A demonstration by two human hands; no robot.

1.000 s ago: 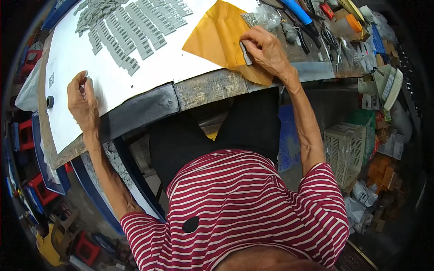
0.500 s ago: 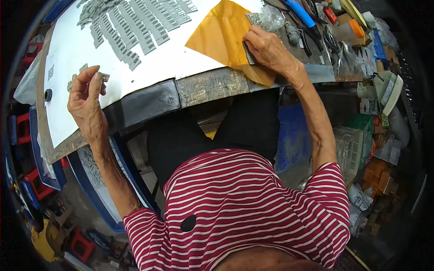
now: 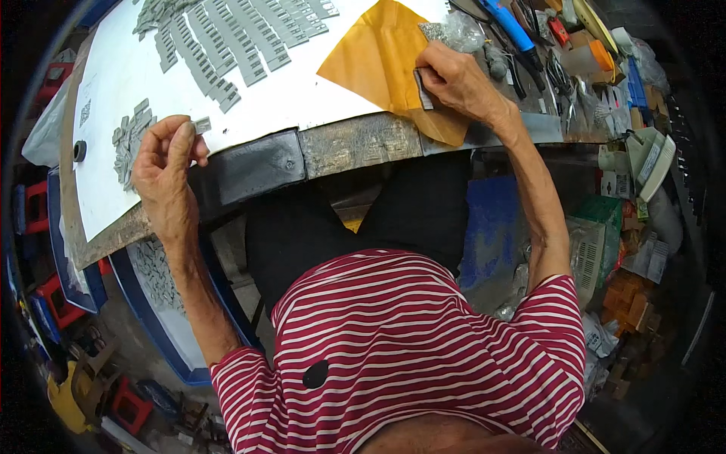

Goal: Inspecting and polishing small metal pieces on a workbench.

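Note:
Thumb and fingers of my left hand [image 3: 168, 170] pinch a small flat grey piece [image 3: 202, 125] above the near left of the white sheet. Beside that hand lies a loose pile of similar grey pieces [image 3: 130, 144]. My right hand [image 3: 463, 82] is closed on a small dark grey block [image 3: 422, 89], over an orange-yellow sheet [image 3: 370, 60] at the table's front edge. The fingers partly cover this block, so its full shape is hidden. Farther back, several rows of notched flat grey pieces [image 3: 261, 38] lie side by side on the white sheet [image 3: 280, 98].
Small metal parts [image 3: 433, 32] and a clear plastic bag [image 3: 461, 32] sit behind my right hand. A blue-handled tool [image 3: 507, 23] and other tools crowd the right. A black ring [image 3: 79, 151] lies at the left edge. Below stands a blue tray [image 3: 144, 318] of grey pieces.
My left hand has moved right, away from the loose pile, with the grey piece in its fingers. My right hand has shifted slightly, and more of the dark grey block shows.

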